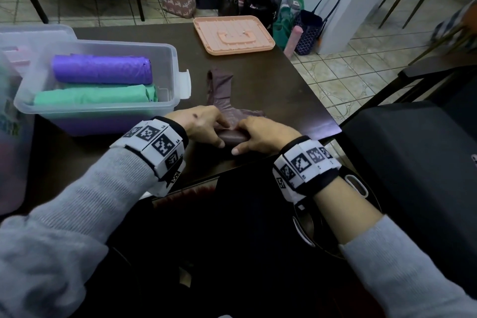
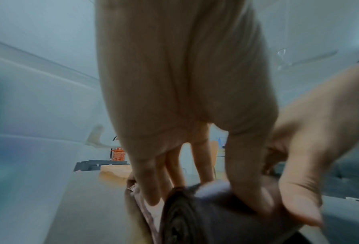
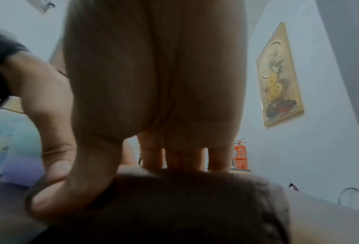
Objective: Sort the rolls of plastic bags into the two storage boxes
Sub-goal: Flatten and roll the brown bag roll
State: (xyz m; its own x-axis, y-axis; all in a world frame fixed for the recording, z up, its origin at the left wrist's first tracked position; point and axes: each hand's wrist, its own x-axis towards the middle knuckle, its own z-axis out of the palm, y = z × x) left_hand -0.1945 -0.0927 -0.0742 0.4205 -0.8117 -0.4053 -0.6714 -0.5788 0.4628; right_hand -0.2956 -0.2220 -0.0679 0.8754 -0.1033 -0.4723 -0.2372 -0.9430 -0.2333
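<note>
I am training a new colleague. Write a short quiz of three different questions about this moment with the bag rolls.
1. True or false: the purple roll lies in the clear storage box above the green roll.
2. Which hands hold the dark roll on the table? A) left hand only B) right hand only C) both
3. Fill in: the loose tail of the dark roll stretches away from the person, toward the ____ lid.

Key: 1 true; 2 C; 3 peach (pink-orange).

Print on the fire extinguisher (image 3: 240,157) seems too blurred to read.
</note>
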